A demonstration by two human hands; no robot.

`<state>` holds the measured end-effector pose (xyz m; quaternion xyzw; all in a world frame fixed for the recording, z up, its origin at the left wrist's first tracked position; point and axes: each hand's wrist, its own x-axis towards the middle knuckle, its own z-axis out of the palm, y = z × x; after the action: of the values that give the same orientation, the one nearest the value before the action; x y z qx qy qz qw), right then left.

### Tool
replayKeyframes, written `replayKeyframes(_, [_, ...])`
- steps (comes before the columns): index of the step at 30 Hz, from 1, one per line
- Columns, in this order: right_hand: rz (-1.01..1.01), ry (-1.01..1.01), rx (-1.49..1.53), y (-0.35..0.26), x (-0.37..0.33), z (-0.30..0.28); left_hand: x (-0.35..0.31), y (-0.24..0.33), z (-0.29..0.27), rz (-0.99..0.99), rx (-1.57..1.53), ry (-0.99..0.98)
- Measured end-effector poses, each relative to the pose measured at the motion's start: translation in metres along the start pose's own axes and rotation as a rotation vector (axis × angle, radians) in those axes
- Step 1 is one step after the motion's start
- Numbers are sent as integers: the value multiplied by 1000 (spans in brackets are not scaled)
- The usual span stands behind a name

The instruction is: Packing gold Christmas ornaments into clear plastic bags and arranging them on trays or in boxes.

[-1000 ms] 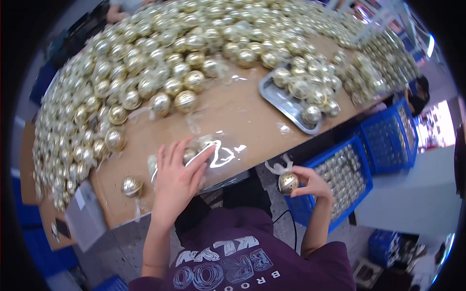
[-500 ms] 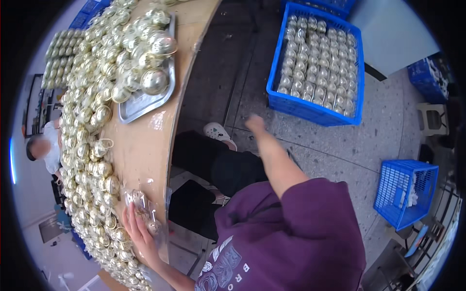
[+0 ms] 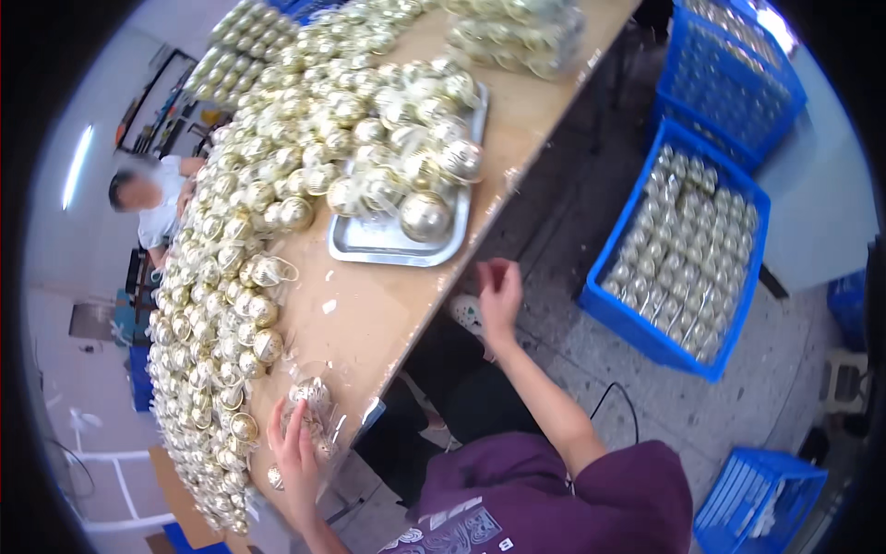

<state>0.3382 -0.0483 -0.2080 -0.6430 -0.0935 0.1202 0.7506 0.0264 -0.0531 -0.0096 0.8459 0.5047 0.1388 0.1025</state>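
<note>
My left hand rests on a clear plastic pack of shiny pale-gold balls near the table's edge, its fingers stretched out over the pack. My right hand is in the air just off the table's edge, near the tray. Its fingers are curled in, and whatever they may hold is hidden. A big heap of pale-gold ball ornaments, many in clear wrap, covers the far side of the table. More such balls lie on a silver metal tray.
A blue crate full of packed balls stands on the floor at right, with another blue crate behind it. Stacked clear packs sit at the table's far end. An open blue basket is lower right. Another person is across the table.
The view has swung so the table and crates appear shifted right. My right hand has come from beside the crate to the table's edge. My left hand stays on the pack.
</note>
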Motion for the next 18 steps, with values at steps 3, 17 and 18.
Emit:
replayKeyframes(3, [-417,31,-45,-68,39,-38,2,5,5,7,-50,22])
replayKeyframes(17, [-70,-918,267,-170,37,-18,5,0,-1,68,-13,87])
replayKeyframes(18, [-103,-960,233,-162,20,-12,5,-2,-2,94,-3,79])
